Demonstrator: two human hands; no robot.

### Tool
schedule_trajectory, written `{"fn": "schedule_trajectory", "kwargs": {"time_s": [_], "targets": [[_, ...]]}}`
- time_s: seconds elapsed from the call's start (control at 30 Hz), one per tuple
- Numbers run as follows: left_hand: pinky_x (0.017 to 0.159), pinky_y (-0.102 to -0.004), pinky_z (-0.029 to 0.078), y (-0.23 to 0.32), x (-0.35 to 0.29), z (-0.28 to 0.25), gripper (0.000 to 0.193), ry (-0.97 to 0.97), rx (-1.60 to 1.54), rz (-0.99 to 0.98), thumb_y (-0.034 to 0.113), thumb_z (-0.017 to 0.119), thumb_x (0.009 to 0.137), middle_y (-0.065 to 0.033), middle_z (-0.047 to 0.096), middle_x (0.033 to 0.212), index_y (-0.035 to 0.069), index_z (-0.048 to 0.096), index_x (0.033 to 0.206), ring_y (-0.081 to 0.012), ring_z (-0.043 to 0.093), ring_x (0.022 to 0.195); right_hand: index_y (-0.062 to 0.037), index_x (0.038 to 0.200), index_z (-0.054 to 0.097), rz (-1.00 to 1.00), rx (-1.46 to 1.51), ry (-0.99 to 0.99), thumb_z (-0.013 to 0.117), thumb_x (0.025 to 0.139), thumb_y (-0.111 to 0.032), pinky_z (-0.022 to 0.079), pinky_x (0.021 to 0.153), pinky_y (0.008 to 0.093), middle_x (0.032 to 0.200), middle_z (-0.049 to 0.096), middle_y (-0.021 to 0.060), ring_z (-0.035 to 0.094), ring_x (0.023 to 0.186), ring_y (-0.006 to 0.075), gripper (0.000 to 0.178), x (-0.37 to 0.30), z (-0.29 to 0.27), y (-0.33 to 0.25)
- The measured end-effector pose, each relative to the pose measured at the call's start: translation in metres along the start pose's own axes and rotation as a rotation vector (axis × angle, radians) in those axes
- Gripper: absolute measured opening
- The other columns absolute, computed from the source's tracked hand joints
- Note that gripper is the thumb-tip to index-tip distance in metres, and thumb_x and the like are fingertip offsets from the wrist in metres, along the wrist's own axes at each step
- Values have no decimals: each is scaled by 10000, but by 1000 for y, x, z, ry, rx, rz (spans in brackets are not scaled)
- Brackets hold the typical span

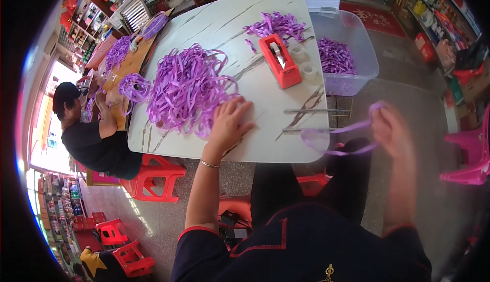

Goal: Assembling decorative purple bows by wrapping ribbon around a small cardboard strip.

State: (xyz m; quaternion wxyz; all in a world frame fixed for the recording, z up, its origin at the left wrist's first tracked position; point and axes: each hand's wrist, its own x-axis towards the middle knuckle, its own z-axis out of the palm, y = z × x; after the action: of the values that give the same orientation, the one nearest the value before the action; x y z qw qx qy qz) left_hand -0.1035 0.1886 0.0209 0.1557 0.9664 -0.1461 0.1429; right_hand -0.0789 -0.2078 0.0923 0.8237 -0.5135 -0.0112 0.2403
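- Loosely, purple ribbons (186, 88) are heaped on the table (265, 113), presumably light and soft.
- They are touched by the left hand (228, 123), fingers loosely spread.
- Rightward, one ribbon (352, 127), likely slippery, best pinched flat, is gripped by the right hand (390, 128).

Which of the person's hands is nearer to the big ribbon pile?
Left. The left hand is at the lower right edge of the pile; the right hand is farther off, past the right side of the table, holding a ribbon.
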Motion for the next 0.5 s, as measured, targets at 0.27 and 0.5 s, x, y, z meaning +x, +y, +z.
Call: {"fn": "schedule_trajectory", "kwargs": {"time_s": [0.27,0.5], "targets": [[919,-370,363,104,38,-3,509,173,-602,84,57,711,679,-106,551,1143,57,523,1151,-249,516,1062,16,954,525,-3,-101,-259,355,940,-276,201,365,205,479,372,-9,277,382,47,339,-23,38,-18],[938,-328,382,200,33,52,530,-736,-1369,265,130,633,808,-129,573,1080,-25,389,1252,-223,541,1034,46,998,510,-96,-190,-398,306,949,-322,197,331,192,436,403,5,263,323,41,423,-37,47,-41]]}}
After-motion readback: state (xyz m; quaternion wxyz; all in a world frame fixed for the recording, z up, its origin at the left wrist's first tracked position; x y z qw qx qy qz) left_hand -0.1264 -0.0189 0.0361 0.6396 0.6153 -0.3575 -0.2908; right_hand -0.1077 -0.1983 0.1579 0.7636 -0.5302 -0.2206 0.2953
